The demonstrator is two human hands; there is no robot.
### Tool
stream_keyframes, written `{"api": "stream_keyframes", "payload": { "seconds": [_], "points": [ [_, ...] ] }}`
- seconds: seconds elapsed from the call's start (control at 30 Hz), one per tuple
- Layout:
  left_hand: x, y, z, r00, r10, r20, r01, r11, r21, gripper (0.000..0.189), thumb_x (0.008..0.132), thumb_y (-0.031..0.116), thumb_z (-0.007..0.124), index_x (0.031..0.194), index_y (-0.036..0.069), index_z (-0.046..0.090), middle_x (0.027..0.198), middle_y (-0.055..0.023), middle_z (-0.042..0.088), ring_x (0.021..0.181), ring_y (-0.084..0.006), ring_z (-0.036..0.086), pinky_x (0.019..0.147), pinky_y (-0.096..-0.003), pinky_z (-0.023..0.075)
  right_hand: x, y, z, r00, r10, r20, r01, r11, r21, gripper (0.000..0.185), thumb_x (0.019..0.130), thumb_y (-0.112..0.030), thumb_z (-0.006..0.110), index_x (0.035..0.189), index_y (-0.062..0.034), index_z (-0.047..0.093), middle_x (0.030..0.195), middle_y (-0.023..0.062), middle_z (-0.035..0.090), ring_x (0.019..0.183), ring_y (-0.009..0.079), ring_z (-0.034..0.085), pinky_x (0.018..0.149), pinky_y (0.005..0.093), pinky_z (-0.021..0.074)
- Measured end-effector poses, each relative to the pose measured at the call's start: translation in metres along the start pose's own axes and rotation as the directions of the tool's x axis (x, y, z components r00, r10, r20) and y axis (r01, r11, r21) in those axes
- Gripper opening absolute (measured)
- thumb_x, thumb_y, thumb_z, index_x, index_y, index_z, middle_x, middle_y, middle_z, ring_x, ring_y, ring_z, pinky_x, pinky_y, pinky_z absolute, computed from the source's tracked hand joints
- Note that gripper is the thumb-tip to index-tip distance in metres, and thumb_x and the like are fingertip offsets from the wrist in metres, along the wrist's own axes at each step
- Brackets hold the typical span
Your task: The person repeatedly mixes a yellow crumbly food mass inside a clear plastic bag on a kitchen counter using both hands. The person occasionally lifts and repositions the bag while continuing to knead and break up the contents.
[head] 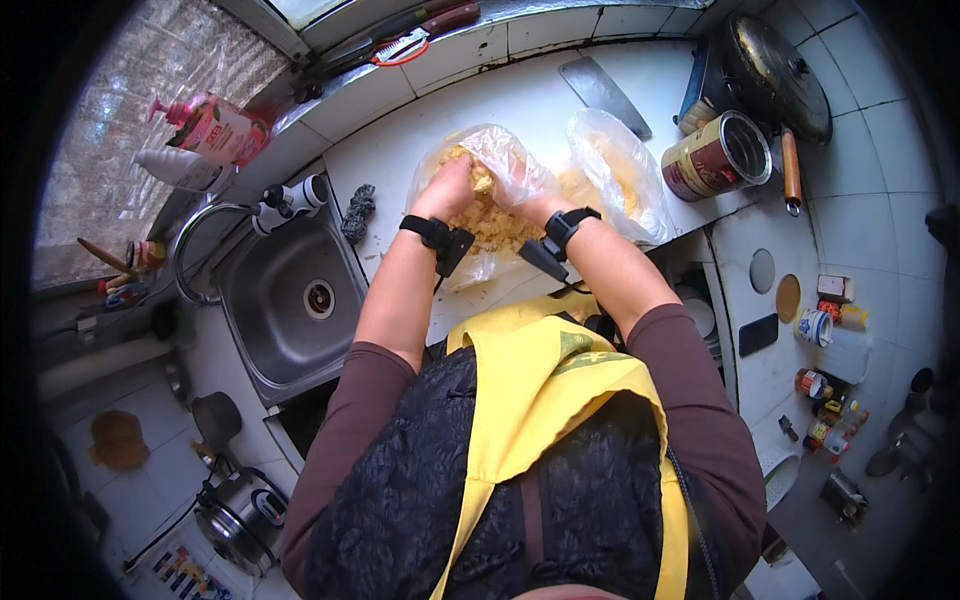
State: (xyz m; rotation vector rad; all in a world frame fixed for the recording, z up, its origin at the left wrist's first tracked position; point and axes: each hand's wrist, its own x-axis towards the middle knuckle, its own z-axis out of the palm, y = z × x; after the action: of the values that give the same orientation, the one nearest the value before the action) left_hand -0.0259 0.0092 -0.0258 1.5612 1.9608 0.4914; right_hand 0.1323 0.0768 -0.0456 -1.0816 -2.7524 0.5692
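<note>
A clear plastic bag [480, 139] lies open on the white counter, holding a crumbly yellow mass [491, 225]. My left hand [450, 186] is at the mass near the bag's left side, its fingers curled against a yellow clump. Partly under the film at the bag's right side is my right hand [529, 187]; its fingers are blurred by the plastic, so its hold cannot be told. Just right of it, a second clear bag [619, 176] contains fine yellowish crumbs. Both wrists wear black straps with small devices.
To the left are a steel sink [300, 300], a faucet [195, 247] and a steel wool scrubber [358, 214]. A cleaver blade [606, 96], a large open tin [716, 157] and a lidded wok [776, 79] stand towards the back right. Knives [405, 30] lie on the sill.
</note>
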Motion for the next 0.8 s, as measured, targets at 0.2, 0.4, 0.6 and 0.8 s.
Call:
{"api": "stream_keyframes", "payload": {
  "seconds": [0.2, 0.4, 0.6, 0.8],
  "points": [
    [-0.012, 0.013, -0.017, 0.987, -0.155, -0.051, 0.159, 0.984, 0.077, 0.029, 0.092, 0.021, 0.049, 0.110, 0.000, 0.059, 0.097, -0.0247, 0.065, 0.092, -0.0428, 0.061, 0.080, -0.0468, 0.0481, 0.019, 0.015, -0.002, 0.994, -0.097, -0.047, 0.107, 0.926, 0.362, 0.034, 0.091, -0.026, 0.050, 0.119, -0.0085, 0.059, 0.115, 0.0147, 0.063, 0.108, 0.0308, 0.059, 0.093, 0.0404, 0.0455],
    [-0.024, 0.026, -0.028, 0.980, -0.104, -0.168, 0.111, 0.993, 0.034, 0.030, 0.091, 0.023, 0.051, 0.109, 0.001, 0.061, 0.107, -0.0238, 0.062, 0.102, -0.0407, 0.057, 0.089, -0.0442, 0.0457, 0.021, 0.010, -0.028, 0.989, -0.078, 0.125, 0.019, 0.911, 0.413, 0.042, 0.090, -0.029, 0.049, 0.126, -0.0099, 0.054, 0.128, 0.0121, 0.056, 0.120, 0.0287, 0.051, 0.101, 0.0377, 0.0407],
    [-0.029, 0.024, -0.023, 0.999, -0.032, -0.038, 0.032, 0.999, 0.003, 0.049, 0.082, 0.013, 0.057, 0.130, 0.008, 0.050, 0.126, -0.0281, 0.050, 0.116, -0.0410, 0.050, 0.099, -0.0415, 0.0413, 0.001, 0.007, -0.047, 0.973, -0.059, 0.224, -0.104, 0.754, 0.649, 0.049, 0.092, -0.030, 0.049, 0.133, -0.0028, 0.045, 0.133, 0.0222, 0.048, 0.125, 0.0287, 0.045, 0.106, 0.0384, 0.0345],
    [-0.040, 0.047, -0.001, 0.989, -0.078, 0.124, 0.037, 0.951, 0.307, 0.087, 0.068, 0.011, 0.076, 0.143, 0.018, 0.034, 0.137, -0.0264, 0.033, 0.119, -0.0524, 0.041, 0.102, -0.0486, 0.0420, -0.033, -0.011, -0.047, 0.971, 0.028, 0.239, -0.025, 1.000, -0.016, 0.072, 0.079, -0.031, 0.066, 0.141, -0.0080, 0.035, 0.135, 0.0264, 0.042, 0.125, 0.0465, 0.041, 0.103, 0.0477, 0.0377]
  ]
}}
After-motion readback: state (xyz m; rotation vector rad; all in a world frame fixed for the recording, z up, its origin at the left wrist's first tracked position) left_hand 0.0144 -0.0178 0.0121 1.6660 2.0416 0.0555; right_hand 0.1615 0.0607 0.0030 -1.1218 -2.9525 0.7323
